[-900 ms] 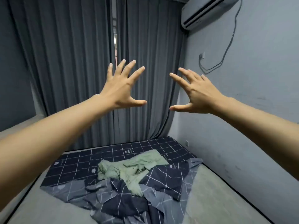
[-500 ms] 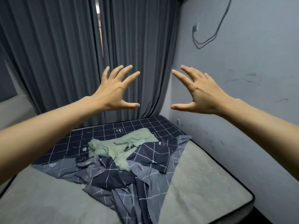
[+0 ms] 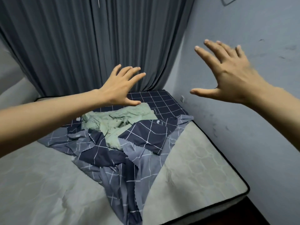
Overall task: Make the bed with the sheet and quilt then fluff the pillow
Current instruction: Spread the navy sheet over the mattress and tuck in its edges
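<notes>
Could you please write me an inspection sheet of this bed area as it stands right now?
Surface: mattress mostly bare, pale and quilted, with dark piping at the edge.
Job's things: navy grid sheet lies flat only at the far end; grey-blue checked bedding is crumpled in a heap down the middle; a rumpled green cloth lies on top of it. No pillow that I can tell apart.
Clutter: nothing seen.
Hands: left hand and right hand both raised above the bed, fingers spread, holding nothing.
Cables: a loop of cable on the wall, at the top edge.
Surroundings: grey curtain behind the bed; scuffed wall on the right, with a small socket.
</notes>
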